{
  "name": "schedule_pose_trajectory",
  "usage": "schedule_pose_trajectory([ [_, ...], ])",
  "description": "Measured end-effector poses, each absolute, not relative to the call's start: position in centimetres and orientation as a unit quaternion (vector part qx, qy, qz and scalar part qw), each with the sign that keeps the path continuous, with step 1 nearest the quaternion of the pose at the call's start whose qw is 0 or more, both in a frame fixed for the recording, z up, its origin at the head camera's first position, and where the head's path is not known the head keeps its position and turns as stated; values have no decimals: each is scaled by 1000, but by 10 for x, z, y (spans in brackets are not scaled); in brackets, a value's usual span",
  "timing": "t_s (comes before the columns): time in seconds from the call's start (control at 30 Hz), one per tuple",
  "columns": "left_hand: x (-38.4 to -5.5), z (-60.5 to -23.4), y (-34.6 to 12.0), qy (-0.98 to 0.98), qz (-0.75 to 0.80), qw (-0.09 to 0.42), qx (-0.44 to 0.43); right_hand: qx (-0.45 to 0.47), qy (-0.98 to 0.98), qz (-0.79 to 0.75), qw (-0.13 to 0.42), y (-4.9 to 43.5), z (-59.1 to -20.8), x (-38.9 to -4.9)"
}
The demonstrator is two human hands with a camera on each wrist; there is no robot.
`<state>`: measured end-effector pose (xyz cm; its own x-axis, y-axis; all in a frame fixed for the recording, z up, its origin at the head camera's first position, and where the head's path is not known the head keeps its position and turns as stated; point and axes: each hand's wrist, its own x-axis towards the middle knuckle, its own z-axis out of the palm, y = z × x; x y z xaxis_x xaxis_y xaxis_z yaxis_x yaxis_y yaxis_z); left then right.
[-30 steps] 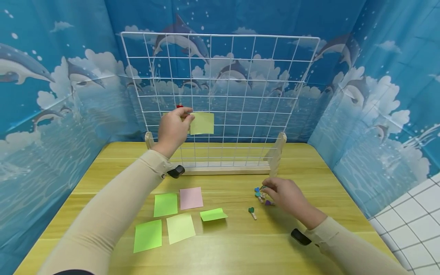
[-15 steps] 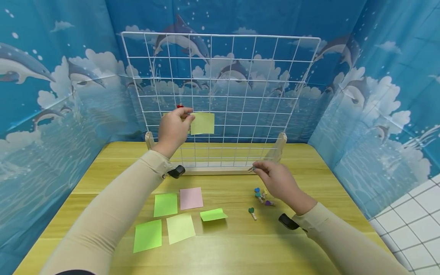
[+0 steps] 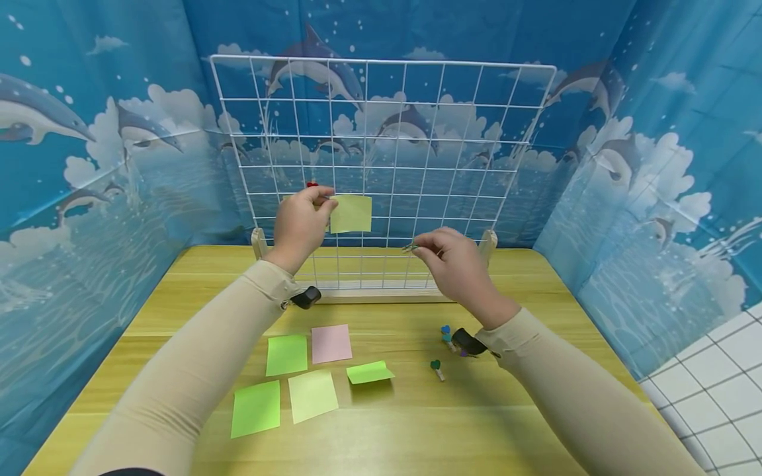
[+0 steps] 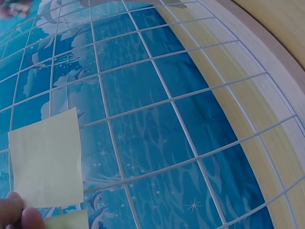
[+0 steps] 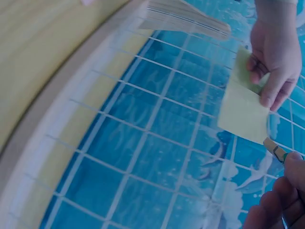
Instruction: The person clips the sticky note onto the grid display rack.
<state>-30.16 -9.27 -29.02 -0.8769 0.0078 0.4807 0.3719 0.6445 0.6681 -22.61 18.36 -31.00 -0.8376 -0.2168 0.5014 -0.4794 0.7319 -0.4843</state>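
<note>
1. So far, abt. one note seems done: a first yellow note (image 4: 69, 220) is up on the wire rack (image 3: 381, 61), prob. held by the red clip (image 3: 312, 184). Mostly hidden behind the hand in the head view, so can't confirm the grip.
2. Second yellow note (image 3: 351, 213) is in progress: up at the rack's front, right of the first, slightly overlapping it in the right wrist view. No clip visible on it; can't tell if it touches the wires.
3. L hand (image 3: 302, 221): thumb + forefinger pinching that second note by its upper left corner (head view).
4. R hand (image 3: 455, 264): thumb + fingertips pinching a small wooden clip (image 5: 275, 150), greenish bit by the thumb. Clip is right of the second note, near but apart per head view.
5. Left on the table (image 3: 405, 416), notes: 2 flat green notes (image 3: 287, 355), pink note (image 3: 331, 343), pale yellow note (image 3: 313, 396), curled green note (image 3: 370, 372). All unhung.
6. Left, clips: blue clip (image 3: 445, 328) & teal clip (image 3: 447, 338) together, green clip (image 3: 437, 365) apart, purple clip (image 3: 464, 354) part-hidden by the black wrist camera (image 3: 468, 342). Poss. more underneath; can't see.
7. Est.: early stage, w/ most notes to go. Next move prob. needs the clip brought over note + wire, L hand steady meanwhile.
</note>
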Motion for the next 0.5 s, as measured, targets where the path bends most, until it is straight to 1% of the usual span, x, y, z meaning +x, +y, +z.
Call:
schedule_pose_trajectory([
  [0.27, -301, -288, -92, -879, -409, 222, -107, 194, -898, 332, 213, 158, -286, -244],
  [0.5, -300, -289, -91, -879, -408, 224, -106, 190, -893, 337, 228, 134, -267, -262],
])
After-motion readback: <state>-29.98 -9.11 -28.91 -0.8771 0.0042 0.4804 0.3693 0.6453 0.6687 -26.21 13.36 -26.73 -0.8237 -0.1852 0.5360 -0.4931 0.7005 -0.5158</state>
